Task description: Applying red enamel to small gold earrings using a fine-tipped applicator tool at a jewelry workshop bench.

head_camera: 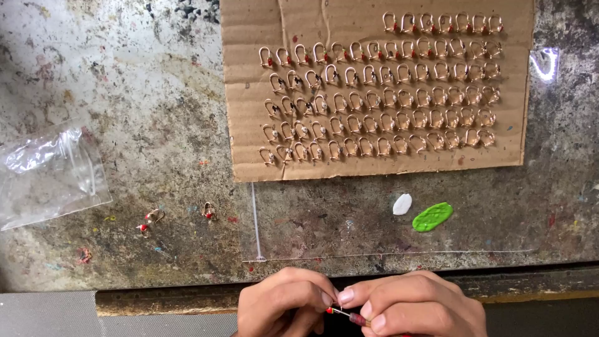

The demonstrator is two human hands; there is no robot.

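In the head view, both hands are at 6 o'clock, at the near edge of the worn workbench (125, 93). The left hand (284, 306) is curled, its fingertips pinched on something very small that I cannot see well. The right hand (418, 307) grips a thin tool with a red tip (343, 312) between thumb and fingers, and the tip touches the left fingertips.

At 12 o'clock lies a cardboard sheet (249, 156) which carries many rows of small gold earring hooks (380, 87), some with red dots. At 9 o'clock is a clear plastic bag (50, 171), and near it, at about 8 o'clock, a few loose hooks (153, 217) lie on the bench. At 3 o'clock from the centre sit a white blob (402, 204) and a green blob (432, 216).

The risks, as I judge them: the tiny piece can slip from the pinch and fall over the bench edge, because the hands work just beyond it. The red colour can also smear on the fingers if the tip presses too much.
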